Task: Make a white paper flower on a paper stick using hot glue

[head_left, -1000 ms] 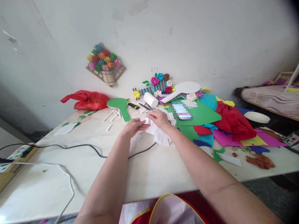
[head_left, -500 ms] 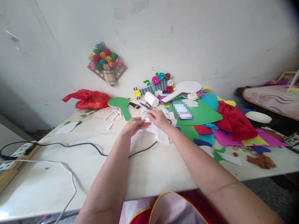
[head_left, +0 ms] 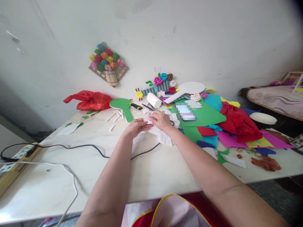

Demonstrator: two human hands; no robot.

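Head view: left hand and right hand, each grip pinched narrow on white paper.

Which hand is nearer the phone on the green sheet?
Right. The right hand is just left of the phone and a bit closer to the person; the left hand is farther left, beyond the right hand.

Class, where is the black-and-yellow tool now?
In the head view, the tool lies just left of centre, between the green paddle shape and the white roll, beyond the left hand.
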